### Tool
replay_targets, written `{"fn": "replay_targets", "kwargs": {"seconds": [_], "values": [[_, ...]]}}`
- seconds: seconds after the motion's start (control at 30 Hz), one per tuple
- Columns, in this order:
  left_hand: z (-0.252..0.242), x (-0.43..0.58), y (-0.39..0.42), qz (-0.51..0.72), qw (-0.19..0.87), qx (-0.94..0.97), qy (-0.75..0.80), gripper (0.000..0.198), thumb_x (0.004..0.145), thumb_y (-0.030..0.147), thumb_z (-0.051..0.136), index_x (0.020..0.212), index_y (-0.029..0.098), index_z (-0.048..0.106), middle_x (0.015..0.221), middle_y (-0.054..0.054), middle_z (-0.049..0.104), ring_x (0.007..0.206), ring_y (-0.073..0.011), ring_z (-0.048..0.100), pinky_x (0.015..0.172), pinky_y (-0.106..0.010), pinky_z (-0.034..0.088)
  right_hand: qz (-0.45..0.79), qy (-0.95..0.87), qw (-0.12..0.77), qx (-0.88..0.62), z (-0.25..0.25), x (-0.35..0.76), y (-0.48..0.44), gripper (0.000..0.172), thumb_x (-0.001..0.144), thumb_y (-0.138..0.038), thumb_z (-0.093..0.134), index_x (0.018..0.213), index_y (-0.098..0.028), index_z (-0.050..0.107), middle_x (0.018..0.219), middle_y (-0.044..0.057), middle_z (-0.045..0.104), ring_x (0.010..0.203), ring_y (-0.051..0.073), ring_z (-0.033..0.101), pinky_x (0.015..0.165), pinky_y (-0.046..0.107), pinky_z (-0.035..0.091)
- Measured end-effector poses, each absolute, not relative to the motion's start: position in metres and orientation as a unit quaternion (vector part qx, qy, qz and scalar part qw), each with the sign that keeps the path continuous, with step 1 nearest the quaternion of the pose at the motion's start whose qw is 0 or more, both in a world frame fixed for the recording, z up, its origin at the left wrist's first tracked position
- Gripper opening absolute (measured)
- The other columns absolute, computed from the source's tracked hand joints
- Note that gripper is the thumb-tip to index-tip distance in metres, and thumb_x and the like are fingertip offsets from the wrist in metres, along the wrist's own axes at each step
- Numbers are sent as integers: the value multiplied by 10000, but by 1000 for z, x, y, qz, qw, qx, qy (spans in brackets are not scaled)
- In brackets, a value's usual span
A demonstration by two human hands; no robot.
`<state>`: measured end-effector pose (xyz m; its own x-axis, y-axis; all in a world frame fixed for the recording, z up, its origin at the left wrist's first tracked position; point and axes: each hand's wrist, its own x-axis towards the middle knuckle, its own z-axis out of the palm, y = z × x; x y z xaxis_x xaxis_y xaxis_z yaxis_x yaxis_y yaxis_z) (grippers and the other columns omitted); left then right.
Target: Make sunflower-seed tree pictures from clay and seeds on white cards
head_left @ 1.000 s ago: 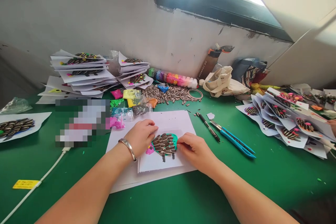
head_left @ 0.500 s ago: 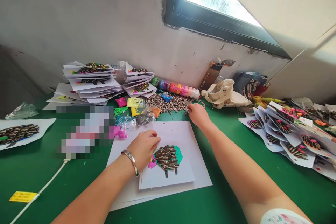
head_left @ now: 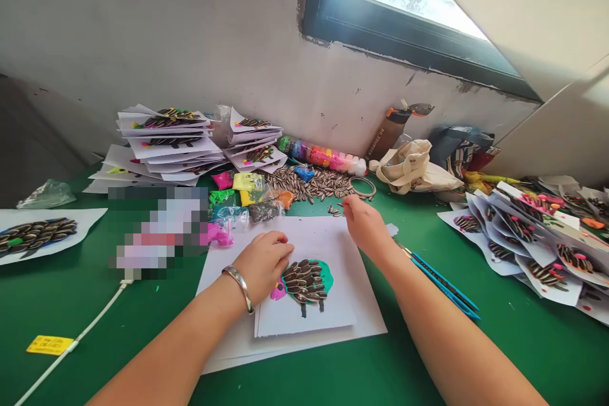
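My left hand [head_left: 264, 263] rests with curled fingers on a white card [head_left: 304, 314], pressing it down beside a hedgehog shape [head_left: 307, 279] made of green clay and striped sunflower seeds. A silver bangle sits on that wrist. My right hand [head_left: 364, 225] hovers over the far edge of the white paper sheets [head_left: 333, 231], fingers pinched on a sunflower seed, just in front of the loose seed pile [head_left: 314, 183].
Stacks of finished seed cards [head_left: 164, 139] lie at the back left, more cards [head_left: 537, 235] at the right. Clay packets [head_left: 242, 193], a row of colour pots [head_left: 328, 158], a tape ring [head_left: 364, 188], blue cutters [head_left: 442, 282], a cloth bag [head_left: 412, 168] and a white cable [head_left: 71, 346] lie on the green table [head_left: 523, 355].
My right hand went from the hedgehog out to the seed pile and has now drawn back a little toward the paper, pinching a seed. The left hand stays on the card.
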<state>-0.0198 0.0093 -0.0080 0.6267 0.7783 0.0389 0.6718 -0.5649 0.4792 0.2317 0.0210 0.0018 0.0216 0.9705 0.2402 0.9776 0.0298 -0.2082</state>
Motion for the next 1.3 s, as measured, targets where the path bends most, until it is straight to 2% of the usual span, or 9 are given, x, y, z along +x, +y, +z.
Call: {"fn": "replay_targets", "kwargs": {"seconds": [0.07,0.13,0.17,0.3,0.57,0.8,1.3], "values": [[-8,-20,10,119,209,879,411,273,842,110,480,992,183,697,1137,-104,598,1041,-261,555,935,-414,457,27,-713,192,-673,5,225,-5,219,936,-208,350,999,-207,560,856,21,657,748,147,583,667,231,428],[-9,-20,10,117,201,884,405,277,844,117,473,992,180,697,1133,-107,599,1029,-260,559,930,-416,459,141,-719,288,-617,6,217,-30,168,898,-208,423,913,-219,590,841,5,659,746,140,578,671,228,435],[-9,-20,11,116,198,887,401,278,844,121,470,992,181,697,1127,-108,601,1022,-258,561,925,-416,461,187,-712,307,-603,5,213,-40,166,882,-198,439,889,-223,603,845,0,661,757,139,579,675,230,437],[-11,-19,12,129,192,889,395,280,833,141,474,989,200,699,1117,-95,606,1008,-247,570,920,-400,468,270,-689,321,-591,-2,204,-60,186,833,-167,466,867,-228,639,820,-4,663,745,145,576,646,245,435],[-9,-19,12,129,201,884,401,293,828,161,472,1009,198,700,1122,-91,610,1023,-250,573,924,-396,470,268,-691,299,-601,-8,207,-58,231,823,-125,462,877,-236,658,836,-11,671,750,138,579,667,247,431],[-9,-19,12,115,202,883,408,293,834,161,479,1038,188,687,1147,-96,594,1052,-253,561,949,-397,456,209,-723,278,-597,-15,206,-56,207,841,-108,463,861,-225,632,806,3,635,737,145,552,666,258,416],[-12,-20,14,138,184,888,397,271,814,184,487,980,218,698,1115,-81,611,1005,-245,577,920,-390,475,167,-765,249,-569,-15,194,-52,201,835,-42,472,817,-197,598,787,26,560,754,158,512,670,265,401]]}}
